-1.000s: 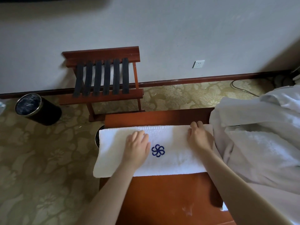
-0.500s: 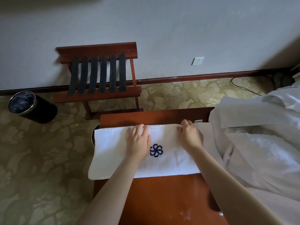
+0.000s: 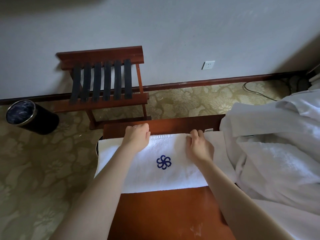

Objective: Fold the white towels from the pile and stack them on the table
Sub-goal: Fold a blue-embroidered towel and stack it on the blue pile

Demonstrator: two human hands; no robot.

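Head view — left hand [image 3: 136, 135] and right hand [image 3: 199, 146], grips curled, seemingly pinch the far edge of the towel [image 3: 164, 177].

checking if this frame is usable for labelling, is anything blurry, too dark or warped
Head view: the towel and its blue logo are sharp, and the left hand and right hand show no motion blur; head view: the light is dim and soft, darker toward the top corners, no glare; head view: the wide lens bows the baseboard.
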